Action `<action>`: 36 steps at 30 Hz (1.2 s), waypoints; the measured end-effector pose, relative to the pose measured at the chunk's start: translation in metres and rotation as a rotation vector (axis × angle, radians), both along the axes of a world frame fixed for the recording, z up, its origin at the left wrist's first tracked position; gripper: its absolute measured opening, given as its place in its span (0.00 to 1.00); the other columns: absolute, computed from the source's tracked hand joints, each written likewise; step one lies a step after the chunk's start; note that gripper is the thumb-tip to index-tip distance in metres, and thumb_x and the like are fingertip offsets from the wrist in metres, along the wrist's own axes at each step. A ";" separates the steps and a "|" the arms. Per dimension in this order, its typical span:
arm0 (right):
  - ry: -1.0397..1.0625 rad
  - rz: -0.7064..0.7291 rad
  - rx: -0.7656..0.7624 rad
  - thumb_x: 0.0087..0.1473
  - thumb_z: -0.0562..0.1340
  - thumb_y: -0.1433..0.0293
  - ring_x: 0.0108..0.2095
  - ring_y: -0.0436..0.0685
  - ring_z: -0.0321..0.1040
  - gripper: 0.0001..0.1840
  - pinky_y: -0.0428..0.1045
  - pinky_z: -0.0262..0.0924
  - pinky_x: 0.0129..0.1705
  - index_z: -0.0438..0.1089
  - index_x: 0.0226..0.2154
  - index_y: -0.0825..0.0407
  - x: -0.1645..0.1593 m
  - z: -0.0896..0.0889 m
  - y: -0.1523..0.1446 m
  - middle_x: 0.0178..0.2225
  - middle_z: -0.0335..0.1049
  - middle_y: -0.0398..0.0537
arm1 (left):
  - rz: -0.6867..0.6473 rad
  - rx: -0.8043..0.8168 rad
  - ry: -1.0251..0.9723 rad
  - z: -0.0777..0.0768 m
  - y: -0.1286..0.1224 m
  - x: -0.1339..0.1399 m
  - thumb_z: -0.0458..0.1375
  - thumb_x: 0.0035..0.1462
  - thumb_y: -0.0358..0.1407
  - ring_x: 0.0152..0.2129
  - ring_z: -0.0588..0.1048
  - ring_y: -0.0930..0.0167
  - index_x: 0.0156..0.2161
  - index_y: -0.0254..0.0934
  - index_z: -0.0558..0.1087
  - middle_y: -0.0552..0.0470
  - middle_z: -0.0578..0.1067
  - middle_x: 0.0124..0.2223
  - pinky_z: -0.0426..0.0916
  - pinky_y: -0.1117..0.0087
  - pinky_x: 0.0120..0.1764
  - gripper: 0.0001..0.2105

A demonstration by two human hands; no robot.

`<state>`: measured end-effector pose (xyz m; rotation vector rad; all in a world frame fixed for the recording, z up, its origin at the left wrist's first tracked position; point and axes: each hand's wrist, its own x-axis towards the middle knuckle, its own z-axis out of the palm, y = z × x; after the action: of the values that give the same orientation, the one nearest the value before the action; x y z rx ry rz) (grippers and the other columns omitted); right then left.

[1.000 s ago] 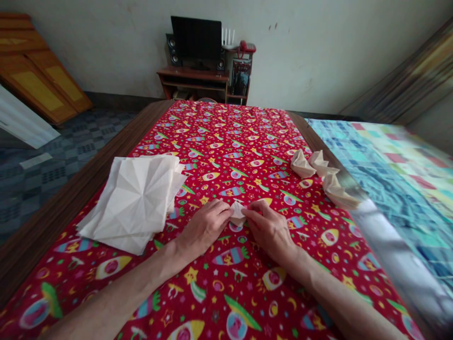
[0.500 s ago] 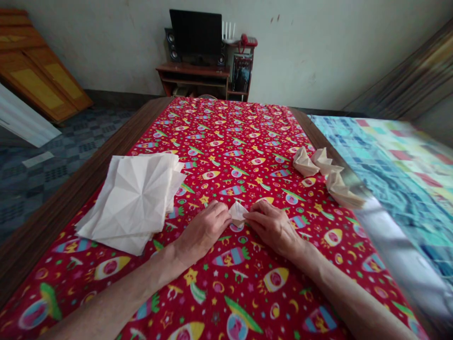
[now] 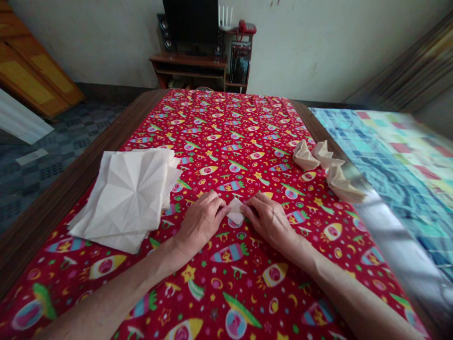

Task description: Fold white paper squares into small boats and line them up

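A small folded piece of white paper (image 3: 236, 213), diamond-shaped, lies low over the red patterned cloth (image 3: 226, 293) between my hands. My left hand (image 3: 205, 215) pinches its left corner between thumb and fingers. From the other side, my right hand (image 3: 267, 215) pinches the right corner, and the fingertips hide both corners. To the left rests a stack of creased white paper sheets (image 3: 130, 193), its top sheet marked with star-like fold lines. Several folded paper pieces (image 3: 305, 156) stand at the right side of the cloth.
The cloth covers a dark wooden table, whose left edge (image 3: 116, 125) shows. Beyond its far end are a desk (image 3: 187, 61) with a monitor (image 3: 191, 23) and a red telephone (image 3: 246, 28). A bed with a blue checked cover (image 3: 375, 156) adjoins the right side.
The small paper now looks flatter, with its diamond face turned more toward me. Both hands stay at its corners. The whole view has tilted slightly downward.
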<state>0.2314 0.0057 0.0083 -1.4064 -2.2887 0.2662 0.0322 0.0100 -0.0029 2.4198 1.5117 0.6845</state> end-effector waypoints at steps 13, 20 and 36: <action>-0.228 -0.037 0.074 0.61 0.56 0.64 0.28 0.52 0.64 0.12 0.47 0.48 0.27 0.66 0.30 0.52 -0.004 -0.006 0.007 0.28 0.67 0.45 | 0.061 0.042 0.155 0.012 -0.002 0.007 0.54 0.61 0.40 0.31 0.70 0.70 0.30 0.38 0.67 0.54 0.70 0.32 0.61 0.71 0.32 0.10; -0.149 -0.052 -0.026 0.58 0.60 0.62 0.26 0.51 0.64 0.11 0.45 0.48 0.27 0.67 0.30 0.52 -0.003 0.000 0.008 0.28 0.68 0.44 | 0.086 0.001 0.108 0.012 0.002 0.006 0.58 0.58 0.42 0.30 0.70 0.71 0.30 0.38 0.65 0.55 0.69 0.32 0.59 0.71 0.30 0.11; -0.186 -0.083 -0.176 0.60 0.57 0.61 0.26 0.49 0.63 0.13 0.44 0.47 0.27 0.67 0.30 0.52 0.004 0.012 0.006 0.29 0.68 0.45 | 0.088 -0.028 0.097 0.011 0.004 -0.001 0.62 0.54 0.38 0.34 0.69 0.68 0.31 0.39 0.66 0.55 0.69 0.34 0.61 0.68 0.37 0.09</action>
<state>0.2352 0.0116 0.0205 -1.6738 -2.3960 0.3309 0.0311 0.0136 0.0083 2.4105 1.6618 0.5663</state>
